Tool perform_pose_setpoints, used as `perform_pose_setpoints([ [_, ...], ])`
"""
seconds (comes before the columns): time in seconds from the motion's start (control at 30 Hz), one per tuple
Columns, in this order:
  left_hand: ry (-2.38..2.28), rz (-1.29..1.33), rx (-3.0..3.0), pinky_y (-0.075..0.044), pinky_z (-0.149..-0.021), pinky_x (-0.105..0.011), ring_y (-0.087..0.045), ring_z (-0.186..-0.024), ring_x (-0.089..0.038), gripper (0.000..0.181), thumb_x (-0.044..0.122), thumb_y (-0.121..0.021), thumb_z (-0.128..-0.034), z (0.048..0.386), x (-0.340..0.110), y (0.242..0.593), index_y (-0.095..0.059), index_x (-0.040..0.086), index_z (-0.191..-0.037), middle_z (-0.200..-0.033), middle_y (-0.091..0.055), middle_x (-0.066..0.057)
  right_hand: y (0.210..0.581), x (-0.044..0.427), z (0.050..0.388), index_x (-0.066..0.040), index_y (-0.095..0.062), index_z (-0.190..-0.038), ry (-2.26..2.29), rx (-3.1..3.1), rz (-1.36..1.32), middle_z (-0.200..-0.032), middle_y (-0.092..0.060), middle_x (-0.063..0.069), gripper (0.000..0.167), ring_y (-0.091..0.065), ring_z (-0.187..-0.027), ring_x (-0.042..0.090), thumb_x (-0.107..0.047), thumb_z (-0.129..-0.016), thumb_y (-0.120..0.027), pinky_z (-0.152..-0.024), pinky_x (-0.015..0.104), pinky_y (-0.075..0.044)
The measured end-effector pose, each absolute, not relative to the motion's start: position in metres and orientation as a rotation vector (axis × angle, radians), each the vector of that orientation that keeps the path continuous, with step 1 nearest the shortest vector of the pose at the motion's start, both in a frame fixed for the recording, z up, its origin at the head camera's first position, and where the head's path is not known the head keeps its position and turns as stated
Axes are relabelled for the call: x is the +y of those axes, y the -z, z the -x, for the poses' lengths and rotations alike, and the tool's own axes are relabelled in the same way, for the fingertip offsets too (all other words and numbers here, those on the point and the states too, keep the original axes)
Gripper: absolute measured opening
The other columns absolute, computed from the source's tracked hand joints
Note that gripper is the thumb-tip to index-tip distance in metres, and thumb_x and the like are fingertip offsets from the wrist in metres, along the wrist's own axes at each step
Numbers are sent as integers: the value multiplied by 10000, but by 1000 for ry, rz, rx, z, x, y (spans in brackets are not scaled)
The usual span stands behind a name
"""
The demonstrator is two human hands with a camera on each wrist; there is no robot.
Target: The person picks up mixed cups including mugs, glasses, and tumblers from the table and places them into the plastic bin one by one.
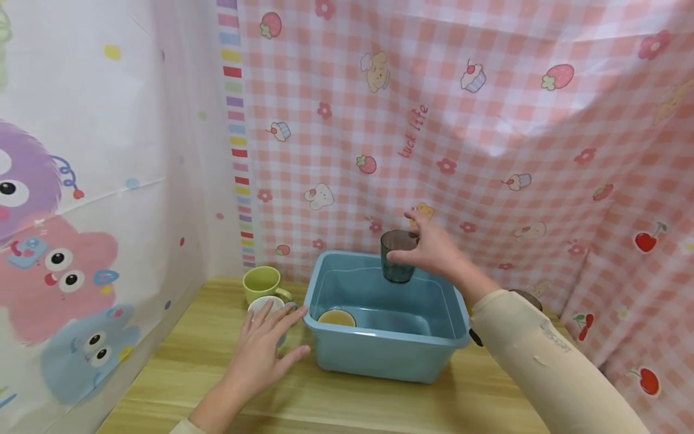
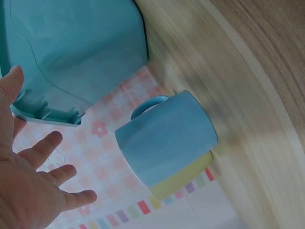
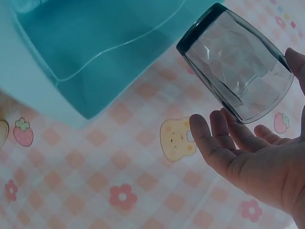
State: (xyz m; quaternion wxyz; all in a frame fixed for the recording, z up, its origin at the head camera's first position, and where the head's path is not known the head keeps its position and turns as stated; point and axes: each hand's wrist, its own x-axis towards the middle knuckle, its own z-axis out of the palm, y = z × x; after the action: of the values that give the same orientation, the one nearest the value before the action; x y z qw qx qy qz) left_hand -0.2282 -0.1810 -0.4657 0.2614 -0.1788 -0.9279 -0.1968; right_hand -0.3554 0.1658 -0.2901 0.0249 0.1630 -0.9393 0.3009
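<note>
My right hand (image 1: 434, 250) holds a smoky clear cup (image 1: 397, 268) over the back right part of a blue plastic basin (image 1: 379, 358). In the right wrist view, the thumb and fingers are on opposite sides of the cup (image 3: 236, 67) near its rim. My left hand (image 1: 259, 352) is left of the basin with its fingers spread, holding nothing. Near those fingers stands a blue mug (image 2: 167, 138) with a white inside, partly covered by the hand in the head view. Behind it is a yellow-green mug (image 1: 259, 282). A yellow round thing (image 1: 337, 317) lies inside the basin at the left.
The basin stands on a wooden table (image 1: 211, 337). A pink checked cloth (image 1: 347, 138) hangs close behind it, and a white printed cloth (image 1: 184, 150) hangs at the left. A dark object (image 1: 528, 298), mostly hidden by my right sleeve, is right of the basin.
</note>
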Motion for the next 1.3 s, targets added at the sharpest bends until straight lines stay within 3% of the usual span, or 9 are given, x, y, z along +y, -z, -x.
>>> perform_pose_setpoints([
  [0.2,510,487,-2500,-283,-1178,-839,-443,-1510,-541,748,494,-849,-886,230,-183,466,-563,314,-1553,-1529,-636,-115,296,153,362,-241,-259,-1699,-955,-2881,-556,-1639,-482,219,1022,-551,-1451,409,-425,-889,-854,-1092,615,-542],
  [1.0,499,484,-2534,-278,-1178,-843,-434,-1511,-553,738,518,-824,-899,228,-183,466,-561,312,-1558,-1523,-636,-121,327,115,396,-124,-319,-1657,-786,-3049,-898,-1594,-547,221,975,-583,-1432,372,-367,-882,-859,-1169,557,-504],
  [1.3,495,476,-2541,-289,-1177,-838,-421,-1523,-546,736,524,-814,-905,227,-182,465,-554,316,-1561,-1540,-625,-112,344,91,389,-52,-404,-1606,-702,-3128,-839,-1573,-552,183,892,-583,-1381,355,-358,-900,-854,-1166,555,-509],
])
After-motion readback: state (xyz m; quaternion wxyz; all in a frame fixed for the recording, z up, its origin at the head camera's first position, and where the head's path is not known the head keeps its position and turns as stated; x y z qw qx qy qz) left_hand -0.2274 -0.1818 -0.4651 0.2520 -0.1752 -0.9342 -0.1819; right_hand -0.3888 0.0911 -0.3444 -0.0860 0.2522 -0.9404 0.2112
